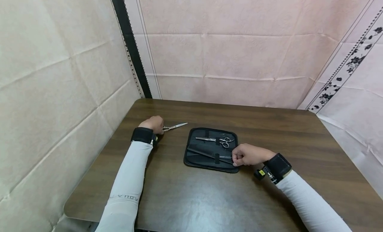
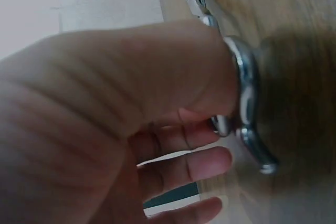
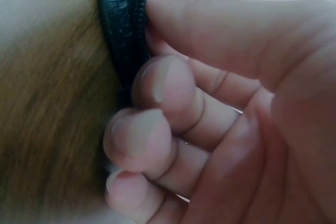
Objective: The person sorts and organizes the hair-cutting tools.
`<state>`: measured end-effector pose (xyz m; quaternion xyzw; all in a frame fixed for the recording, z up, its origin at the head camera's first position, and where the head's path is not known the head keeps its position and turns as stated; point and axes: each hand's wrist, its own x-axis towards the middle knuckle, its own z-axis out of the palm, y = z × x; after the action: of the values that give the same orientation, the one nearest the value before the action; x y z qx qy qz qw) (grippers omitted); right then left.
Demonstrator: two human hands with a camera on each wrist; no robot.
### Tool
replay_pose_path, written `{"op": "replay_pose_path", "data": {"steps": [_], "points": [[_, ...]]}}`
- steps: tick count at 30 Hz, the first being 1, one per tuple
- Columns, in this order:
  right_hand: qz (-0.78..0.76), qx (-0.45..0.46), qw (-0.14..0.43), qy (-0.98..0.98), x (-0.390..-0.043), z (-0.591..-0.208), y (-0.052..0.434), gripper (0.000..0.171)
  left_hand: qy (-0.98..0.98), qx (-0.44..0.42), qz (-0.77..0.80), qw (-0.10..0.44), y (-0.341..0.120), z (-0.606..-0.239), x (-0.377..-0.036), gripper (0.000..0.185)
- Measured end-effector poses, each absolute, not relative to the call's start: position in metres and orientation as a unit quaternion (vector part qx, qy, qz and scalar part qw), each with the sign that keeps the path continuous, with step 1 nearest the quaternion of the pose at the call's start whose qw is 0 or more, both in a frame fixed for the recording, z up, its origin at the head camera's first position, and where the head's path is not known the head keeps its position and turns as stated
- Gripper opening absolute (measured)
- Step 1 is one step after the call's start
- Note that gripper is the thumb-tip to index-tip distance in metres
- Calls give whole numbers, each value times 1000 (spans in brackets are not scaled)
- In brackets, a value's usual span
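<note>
Near the table's far left, my left hand holds a pair of silver scissors by the handles, blades pointing right. In the left wrist view, thumb and index finger pinch the metal handle, while the other fingers are spread loosely. A black zip case lies open and flat at mid-table. My right hand pinches its right edge, thumb on the zipper and fingers curled by the rim. Inside the case, straps hold a second pair of scissors and a dark comb. A slim metal piece beside the comb is partly hidden.
The brown wooden table has rounded corners. Pale cloth hangs behind it and along the left side. Wrist straps with small cameras sit on both arms.
</note>
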<state>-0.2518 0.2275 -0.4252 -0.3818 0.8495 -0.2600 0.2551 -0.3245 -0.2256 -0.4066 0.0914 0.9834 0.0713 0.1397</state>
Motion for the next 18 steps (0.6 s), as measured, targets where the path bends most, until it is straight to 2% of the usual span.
{"op": "replay_pose_path", "data": {"steps": [5,18], "points": [[-264,-386,255,846,-253,-425,228,15,987,84,81,108,-225,-401,-323,29],[-271,-378,267,844,-253,-423,228,19,990,82,99,64,-223,-394,-320,13]]}}
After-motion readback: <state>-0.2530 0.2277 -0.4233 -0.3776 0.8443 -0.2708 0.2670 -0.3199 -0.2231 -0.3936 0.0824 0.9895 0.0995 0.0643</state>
